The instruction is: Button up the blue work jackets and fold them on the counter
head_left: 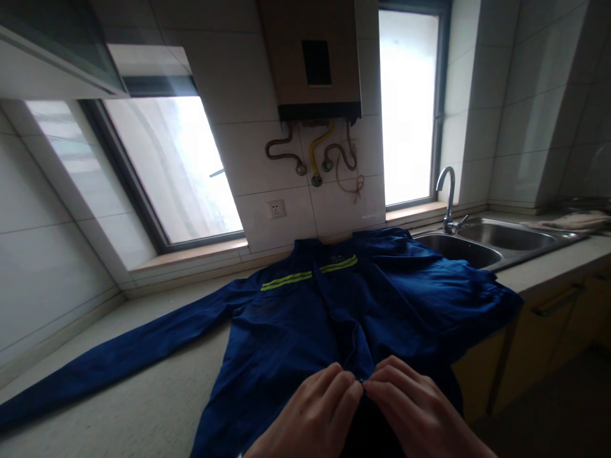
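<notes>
I see the blue jacket (pixel 272 346) spread over the counter (pixel 157 378), one sleeve (pixel 133 350) laid straight, the other side bunched by the sink (pixel 525 254). My left hand (pixel 317 407) and right hand (pixel 413 401) pinch its front edges; whether they're fastened, I can't tell.

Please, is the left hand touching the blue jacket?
Touching: the head view shows the left hand with its fingers closed on the front edge of the blue jacket.

One left hand (pixel 315 410), one right hand (pixel 413 401), one jacket (pixel 286 331), two windows (pixel 410 108), one water heater (pixel 310 63), one wall socket (pixel 275 209), one tap (pixel 450 198) and two sink basins (pixel 515 235) show.
</notes>
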Demonstrator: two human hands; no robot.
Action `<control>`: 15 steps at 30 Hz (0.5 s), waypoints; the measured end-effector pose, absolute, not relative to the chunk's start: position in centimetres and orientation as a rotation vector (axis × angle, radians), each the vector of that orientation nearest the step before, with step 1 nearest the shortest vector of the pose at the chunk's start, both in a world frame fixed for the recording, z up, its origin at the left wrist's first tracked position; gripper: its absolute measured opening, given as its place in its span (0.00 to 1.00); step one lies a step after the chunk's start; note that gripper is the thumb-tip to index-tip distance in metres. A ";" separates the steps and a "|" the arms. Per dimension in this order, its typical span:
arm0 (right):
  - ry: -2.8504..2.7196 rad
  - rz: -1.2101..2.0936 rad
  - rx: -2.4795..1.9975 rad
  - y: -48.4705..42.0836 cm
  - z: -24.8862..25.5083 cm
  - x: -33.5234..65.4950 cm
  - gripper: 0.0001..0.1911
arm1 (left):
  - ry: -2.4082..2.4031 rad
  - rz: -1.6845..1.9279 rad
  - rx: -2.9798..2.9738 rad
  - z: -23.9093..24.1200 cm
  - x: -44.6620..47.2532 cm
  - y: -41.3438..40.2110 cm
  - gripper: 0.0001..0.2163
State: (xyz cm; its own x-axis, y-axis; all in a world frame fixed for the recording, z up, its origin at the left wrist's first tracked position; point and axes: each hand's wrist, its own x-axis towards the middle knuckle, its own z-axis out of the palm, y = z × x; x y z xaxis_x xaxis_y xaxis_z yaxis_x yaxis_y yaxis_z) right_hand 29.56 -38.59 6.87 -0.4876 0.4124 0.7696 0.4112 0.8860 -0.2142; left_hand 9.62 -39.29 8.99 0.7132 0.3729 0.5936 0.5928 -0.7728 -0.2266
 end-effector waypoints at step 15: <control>-1.670 -0.035 -0.730 -39.6 3.1 28.8 0.08 | -0.723 -0.895 -2.495 8.5 9.5 -38.9 0.12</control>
